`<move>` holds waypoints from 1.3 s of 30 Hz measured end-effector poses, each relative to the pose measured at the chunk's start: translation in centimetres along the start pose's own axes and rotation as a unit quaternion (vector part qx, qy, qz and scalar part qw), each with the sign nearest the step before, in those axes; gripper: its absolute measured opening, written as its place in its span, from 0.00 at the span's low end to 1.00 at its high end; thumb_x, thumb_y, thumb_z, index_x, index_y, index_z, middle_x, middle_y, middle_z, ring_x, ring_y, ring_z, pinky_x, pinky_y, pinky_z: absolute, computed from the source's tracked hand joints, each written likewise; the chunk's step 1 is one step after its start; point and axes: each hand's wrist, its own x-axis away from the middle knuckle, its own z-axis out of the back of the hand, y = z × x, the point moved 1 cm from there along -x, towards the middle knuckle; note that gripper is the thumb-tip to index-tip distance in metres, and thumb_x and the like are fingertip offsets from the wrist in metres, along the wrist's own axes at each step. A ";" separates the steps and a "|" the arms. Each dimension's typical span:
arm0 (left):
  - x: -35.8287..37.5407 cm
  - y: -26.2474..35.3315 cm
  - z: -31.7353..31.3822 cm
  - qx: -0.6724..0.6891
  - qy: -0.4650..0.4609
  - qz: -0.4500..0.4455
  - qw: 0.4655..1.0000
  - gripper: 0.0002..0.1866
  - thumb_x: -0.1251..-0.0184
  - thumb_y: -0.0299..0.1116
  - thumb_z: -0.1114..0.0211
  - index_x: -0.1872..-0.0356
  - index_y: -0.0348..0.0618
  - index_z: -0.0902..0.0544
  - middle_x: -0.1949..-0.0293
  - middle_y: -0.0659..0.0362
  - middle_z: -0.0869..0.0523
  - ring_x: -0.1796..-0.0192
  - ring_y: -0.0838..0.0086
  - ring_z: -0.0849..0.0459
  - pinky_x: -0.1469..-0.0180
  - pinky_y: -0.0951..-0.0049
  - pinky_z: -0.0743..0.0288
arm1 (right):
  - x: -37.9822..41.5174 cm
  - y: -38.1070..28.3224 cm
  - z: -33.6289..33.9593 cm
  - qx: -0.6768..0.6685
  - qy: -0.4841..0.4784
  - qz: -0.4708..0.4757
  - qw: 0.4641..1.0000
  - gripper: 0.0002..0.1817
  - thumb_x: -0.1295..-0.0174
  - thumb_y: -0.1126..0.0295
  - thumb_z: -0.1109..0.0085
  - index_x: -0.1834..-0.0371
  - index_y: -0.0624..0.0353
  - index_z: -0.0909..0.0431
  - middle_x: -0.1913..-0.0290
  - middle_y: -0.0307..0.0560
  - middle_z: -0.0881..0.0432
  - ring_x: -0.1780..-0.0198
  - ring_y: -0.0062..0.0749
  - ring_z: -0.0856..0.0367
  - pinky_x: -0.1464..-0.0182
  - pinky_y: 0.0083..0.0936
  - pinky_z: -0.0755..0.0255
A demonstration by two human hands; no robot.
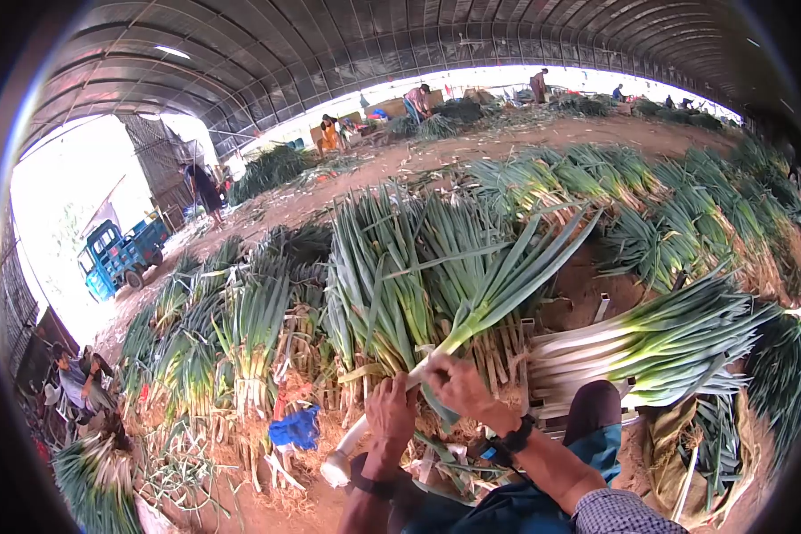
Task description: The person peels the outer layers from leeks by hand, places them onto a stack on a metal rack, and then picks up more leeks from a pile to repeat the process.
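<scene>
The person's lap in dark teal cloth (521, 509) lies nearest, at six o'clock. Just above it, the left hand (390, 420) is curled round the white shaft of a long green-and-white leek (458, 336), which slants from seven o'clock toward one; the right hand (459, 387), fingers bunched at five o'clock, pinches the stalk just higher up. Brown bare-earth floor (507, 147) runs back beneath an arched, dark-skinned roof (267, 44) on thin ribs. Upright leek bundles (249, 347) stand at eight o'clock; a crumpled bright-blue plastic piece (295, 429) lies at seven. Between three and four, a pale metal frame (602, 308) carries a fanned, white-stemmed bundle (654, 343). At four, an open tan sack (667, 436) holds dark-green leaves (715, 436). A blue three-wheeled truck (116, 258) with an open bed stands at nine.
</scene>
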 end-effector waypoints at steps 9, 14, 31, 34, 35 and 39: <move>0.5 -0.2 0.8 0.007 -0.029 0.037 0.999 0.17 0.34 0.40 0.31 0.48 0.44 0.18 0.61 0.51 0.17 0.57 0.55 0.18 0.54 0.55 0.27 | 1.5 7.4 3.6 -0.404 0.103 -0.336 0.845 0.13 0.30 0.60 0.35 0.63 0.60 0.17 0.72 0.40 0.17 0.71 0.26 0.16 0.66 0.26 0.21; -0.4 0.6 0.4 -0.007 -0.013 0.000 1.000 0.17 0.37 0.36 0.29 0.48 0.44 0.18 0.60 0.52 0.15 0.57 0.53 0.17 0.55 0.55 0.25 | 0.6 4.3 -1.1 -0.336 0.066 -0.214 0.915 0.15 0.32 0.63 0.33 0.52 0.65 0.16 0.59 0.45 0.14 0.58 0.27 0.15 0.60 0.26 0.21; -5.5 3.7 -11.8 0.369 -0.332 0.268 0.826 0.35 0.31 0.66 0.39 0.69 0.35 0.15 0.75 0.58 0.17 0.68 0.72 0.18 0.65 0.71 0.27 | -4.0 12.0 5.9 -0.600 0.171 -0.242 0.743 0.08 0.33 0.73 0.35 0.55 0.62 0.23 0.61 0.47 0.18 0.61 0.38 0.16 0.53 0.39 0.18; -5.9 6.7 -12.0 0.384 -0.321 0.303 0.811 0.30 0.28 0.59 0.36 0.58 0.33 0.15 0.69 0.58 0.15 0.66 0.78 0.18 0.66 0.74 0.26 | -2.9 13.4 7.0 -0.581 0.155 -0.267 0.753 0.08 0.33 0.73 0.35 0.55 0.62 0.21 0.63 0.46 0.17 0.61 0.37 0.16 0.54 0.38 0.18; -5.3 7.9 -12.5 0.451 -0.272 0.293 0.798 0.29 0.27 0.57 0.36 0.55 0.33 0.15 0.67 0.58 0.14 0.65 0.78 0.18 0.65 0.75 0.25 | -2.7 14.0 7.1 -0.576 0.154 -0.267 0.757 0.08 0.33 0.73 0.35 0.55 0.62 0.21 0.62 0.46 0.17 0.61 0.37 0.16 0.54 0.38 0.18; -3.1 6.9 -16.9 0.508 -0.232 0.291 0.777 0.24 0.22 0.47 0.38 0.43 0.33 0.19 0.62 0.60 0.15 0.65 0.80 0.19 0.64 0.78 0.25 | 0.0 16.4 6.7 -0.577 0.147 -0.266 0.758 0.10 0.34 0.72 0.35 0.53 0.63 0.20 0.60 0.45 0.15 0.59 0.33 0.16 0.53 0.32 0.21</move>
